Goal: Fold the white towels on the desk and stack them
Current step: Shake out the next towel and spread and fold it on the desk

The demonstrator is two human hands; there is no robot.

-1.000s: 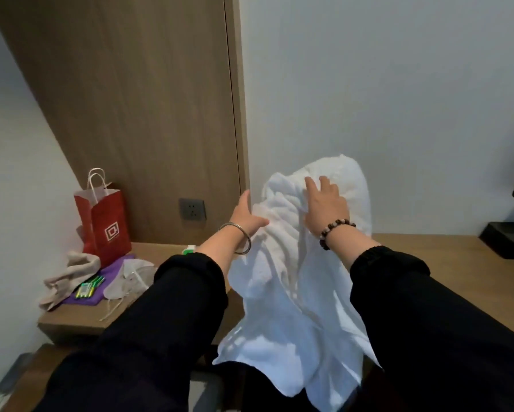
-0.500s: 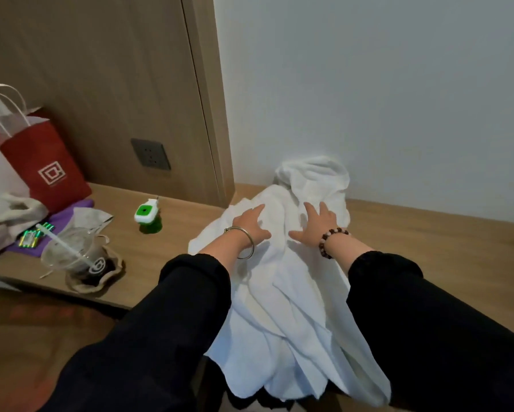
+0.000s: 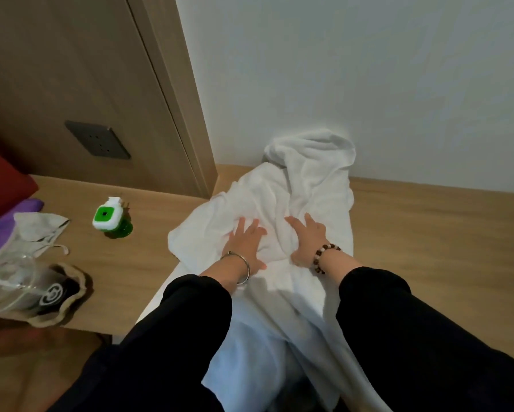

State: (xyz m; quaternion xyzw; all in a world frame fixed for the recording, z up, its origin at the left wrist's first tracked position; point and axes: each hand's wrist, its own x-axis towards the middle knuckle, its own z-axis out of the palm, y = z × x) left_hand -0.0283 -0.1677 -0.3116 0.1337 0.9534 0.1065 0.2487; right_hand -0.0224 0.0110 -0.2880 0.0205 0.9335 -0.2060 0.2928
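Pressing down with straight, spread fingers, the left hand (image 3: 245,245) and right hand (image 3: 307,237) rest side by side on the crumpled white towel (image 3: 312,179), heaped on the bench (image 3: 434,224) against the wall (image 3: 368,69), its near end hanging over the edge.

Both hands (image 3: 245,243) (image 3: 307,237) flat on towel (image 3: 315,185)

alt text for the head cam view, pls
A person's left hand and right hand press flat on a crumpled white towel on a wooden desk by a white wall; the towel's near end hangs over the desk edge. A green-and-white device and a clear cup sit to the left.
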